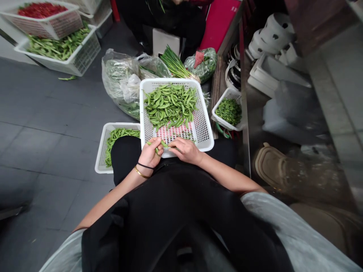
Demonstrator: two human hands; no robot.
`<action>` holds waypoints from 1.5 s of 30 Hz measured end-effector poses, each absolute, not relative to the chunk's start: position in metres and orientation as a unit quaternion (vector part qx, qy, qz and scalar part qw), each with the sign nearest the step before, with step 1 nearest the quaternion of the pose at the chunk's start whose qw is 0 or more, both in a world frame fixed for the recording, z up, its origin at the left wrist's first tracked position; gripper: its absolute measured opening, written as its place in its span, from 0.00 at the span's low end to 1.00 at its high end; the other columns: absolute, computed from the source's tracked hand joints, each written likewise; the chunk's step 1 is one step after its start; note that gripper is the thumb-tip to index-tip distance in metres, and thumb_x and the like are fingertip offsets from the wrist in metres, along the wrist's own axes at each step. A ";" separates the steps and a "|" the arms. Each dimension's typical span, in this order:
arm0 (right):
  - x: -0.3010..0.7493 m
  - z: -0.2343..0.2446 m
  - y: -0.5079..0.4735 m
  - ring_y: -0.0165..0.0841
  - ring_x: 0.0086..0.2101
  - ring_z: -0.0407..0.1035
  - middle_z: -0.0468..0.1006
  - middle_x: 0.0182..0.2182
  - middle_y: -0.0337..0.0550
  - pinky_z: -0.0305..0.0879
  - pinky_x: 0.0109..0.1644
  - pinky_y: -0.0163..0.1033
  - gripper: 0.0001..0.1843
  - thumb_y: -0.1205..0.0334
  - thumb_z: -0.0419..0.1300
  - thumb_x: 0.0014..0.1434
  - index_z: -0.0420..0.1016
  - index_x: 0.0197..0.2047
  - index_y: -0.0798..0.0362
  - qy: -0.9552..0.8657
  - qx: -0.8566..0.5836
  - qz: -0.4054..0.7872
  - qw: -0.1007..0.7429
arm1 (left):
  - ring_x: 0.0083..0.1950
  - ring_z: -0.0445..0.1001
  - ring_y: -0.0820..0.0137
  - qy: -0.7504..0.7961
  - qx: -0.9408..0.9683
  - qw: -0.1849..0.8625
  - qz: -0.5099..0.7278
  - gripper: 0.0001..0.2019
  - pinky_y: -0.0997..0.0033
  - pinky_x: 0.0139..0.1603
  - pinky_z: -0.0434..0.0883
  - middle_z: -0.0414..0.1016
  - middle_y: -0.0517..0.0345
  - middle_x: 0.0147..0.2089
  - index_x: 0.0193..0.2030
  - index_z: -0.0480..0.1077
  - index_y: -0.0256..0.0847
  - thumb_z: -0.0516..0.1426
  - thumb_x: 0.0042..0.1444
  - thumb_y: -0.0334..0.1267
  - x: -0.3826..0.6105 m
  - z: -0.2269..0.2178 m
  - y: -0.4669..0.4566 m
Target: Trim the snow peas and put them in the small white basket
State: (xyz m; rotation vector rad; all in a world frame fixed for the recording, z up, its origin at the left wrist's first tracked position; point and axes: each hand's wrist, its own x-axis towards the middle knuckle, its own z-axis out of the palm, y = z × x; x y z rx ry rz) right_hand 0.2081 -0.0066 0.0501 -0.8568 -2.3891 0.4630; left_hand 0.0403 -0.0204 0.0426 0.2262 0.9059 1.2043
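A white plastic basket point(204, 132) rests across my lap, with a heap of green pea pods point(170, 104) in its far part. Over its near rim, my left hand point(152, 152) is closed around a few pea pods point(163, 144). The fingers of my right hand point(185, 150) are pinched together at the tip of one of these pods. Both hands are close together, almost touching. Beside my left knee, a second white basket point(101, 151) on the floor holds more pea pods point(120, 134), partly hidden by my leg.
Plastic bags of greens point(120, 75) and a bunch of green onions point(178, 66) lie beyond the basket. At right stands a small basket of leafy greens point(229, 112) beside a metal shelf. Stacked baskets point(76, 56) occupy the upper left. A person in dark clothes point(167, 17) sits opposite.
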 end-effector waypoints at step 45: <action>0.253 0.070 0.022 0.25 0.23 0.70 0.75 0.22 0.37 0.69 0.29 0.32 0.15 0.51 0.62 0.53 0.76 0.32 0.57 -0.637 -0.393 0.621 0.233 | 0.13 0.54 0.82 0.414 0.207 0.750 0.473 0.05 0.80 0.11 0.46 0.76 0.50 0.27 0.25 0.69 0.33 0.59 0.43 0.34 0.026 0.039 -0.007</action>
